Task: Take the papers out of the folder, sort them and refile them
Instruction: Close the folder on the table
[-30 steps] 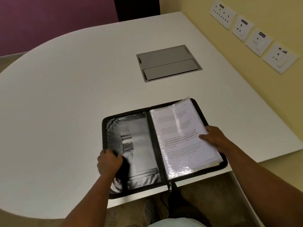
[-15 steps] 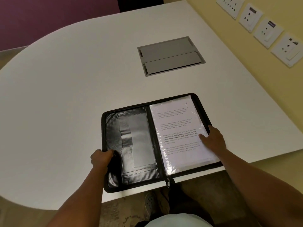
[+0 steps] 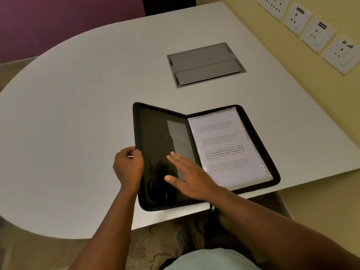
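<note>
White tabletop (image 3: 81,117) with a rounded left end fills most of the view; yellow wall at right, purple wall at top left. Black zip folder (image 3: 155,133) lies open at the near edge of the tabletop, in front of the person, its near corner slightly overhanging the edge. Spine and long axis run from the near edge away toward the far right, tilted a little clockwise; folder opens to the left. Right half lies flat; left cover is raised off the tabletop, angled up, its inner pocket panel dark with a grey strip. Papers (image 3: 224,145) sit in the right half of the folder, a stack in a clear plastic sleeve, printed text facing up, top of page pointing away from the person, long axis parallel to the spine. Grey recessed cable hatch (image 3: 205,64) set into the tabletop beyond the folder, well apart from it. Four white wall sockets (image 3: 315,34) in a row on the yellow wall. Right hand (image 3: 187,178) is flat with fingers straight and spread, over the inside of the left cover near the spine, gripping nothing; contact cannot be told. Left hand (image 3: 128,164) has fingers curled round the outer edge of the raised left cover, holding it. Zip pull (image 3: 212,208) hangs at the near end of the spine. A grey shoe (image 3: 182,236) shows on the floor below the tabletop edge.
</note>
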Tool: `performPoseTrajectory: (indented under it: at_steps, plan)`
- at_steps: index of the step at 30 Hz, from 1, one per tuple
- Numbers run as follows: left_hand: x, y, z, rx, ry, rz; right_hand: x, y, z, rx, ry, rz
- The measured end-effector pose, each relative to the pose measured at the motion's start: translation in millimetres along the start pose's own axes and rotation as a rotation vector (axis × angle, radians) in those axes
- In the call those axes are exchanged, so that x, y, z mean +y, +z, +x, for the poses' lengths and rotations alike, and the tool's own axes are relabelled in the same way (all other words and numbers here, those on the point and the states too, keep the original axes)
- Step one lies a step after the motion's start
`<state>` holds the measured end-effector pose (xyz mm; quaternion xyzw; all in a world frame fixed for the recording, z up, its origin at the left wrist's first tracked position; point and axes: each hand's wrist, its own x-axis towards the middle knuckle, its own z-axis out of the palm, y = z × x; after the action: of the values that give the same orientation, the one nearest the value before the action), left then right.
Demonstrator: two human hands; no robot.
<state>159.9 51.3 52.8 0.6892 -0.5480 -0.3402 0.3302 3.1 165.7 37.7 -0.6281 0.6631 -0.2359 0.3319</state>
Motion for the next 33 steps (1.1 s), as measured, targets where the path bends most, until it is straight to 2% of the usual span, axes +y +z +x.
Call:
performPoseTrajectory:
  at_steps: [5, 10, 13, 17, 20, 23, 25, 33]
  plan:
    - [42.2, 3.9, -19.9, -0.134, 0.251, -0.061, -45.2, 0.4, -16.6, 0.017, -0.107, 0.028]
    - [62.8, 21.1, -30.8, -0.375, 0.390, -0.169, -43.3, -20.0, -40.7, 0.188, 0.001, 0.068]
    - [73.4, 36.0, -33.8, -0.500, 0.552, -0.082, -34.9, -39.7, -57.4, 0.310, 0.041, 0.230]
    - [92.7, 68.5, -38.0, -0.576, 0.836, 0.077, -11.4, -63.3, -76.8, 0.457, 0.133, 0.362]
    - [108.2, 99.6, -46.9, -0.667, 0.929, 0.156, 9.0, -84.6, -89.2, 0.562, 0.194, 0.390]
    - [110.6, 134.9, -55.5, -0.776, 0.918, 0.261, 36.6, -107.0, -99.4, 0.638, 0.292, 0.319]
    - [101.7, 157.2, -58.8, -0.814, 0.852, 0.362, 59.9, -120.2, -103.9, 0.659, 0.351, 0.305]
    - [33.5, 196.7, -71.9, -0.733, 0.290, 0.662, 158.6, -146.7, -106.9, 0.527, 0.556, 0.263]
